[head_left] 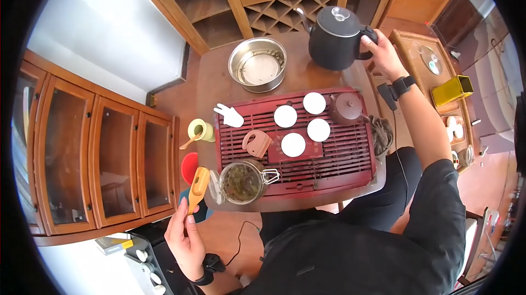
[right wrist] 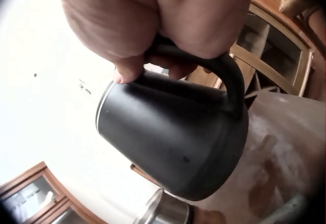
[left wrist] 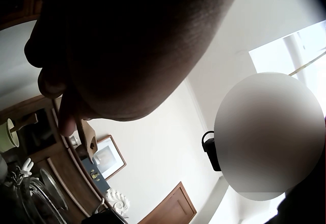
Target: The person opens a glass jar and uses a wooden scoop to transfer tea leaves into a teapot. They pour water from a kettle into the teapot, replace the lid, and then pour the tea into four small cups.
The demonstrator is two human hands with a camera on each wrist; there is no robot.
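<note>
My right hand [head_left: 386,58] grips the handle of a black gooseneck kettle [head_left: 333,43] at the far right of the table. In the right wrist view, fingers wrap the handle beside the dark kettle body [right wrist: 170,127]. At lower left, my left hand [head_left: 186,240] pinches the narrow end of a wooden tea scoop [head_left: 199,182], bowl end pointing away from me. Just right of the scoop stands an open glass clip-top jar [head_left: 241,183] of dark tea leaves. The left wrist view shows the left hand mostly in shadow, with the scoop [left wrist: 88,138] below the fingers.
A steel bowl [head_left: 257,84] stands behind the red slatted tea tray [head_left: 350,155]. The tray bears several white round cups [head_left: 293,145], a brown teapot [head_left: 348,107], a brown piece [head_left: 257,142] and a white hand-shaped piece [head_left: 230,115]. A green pot [head_left: 207,132] sits at left.
</note>
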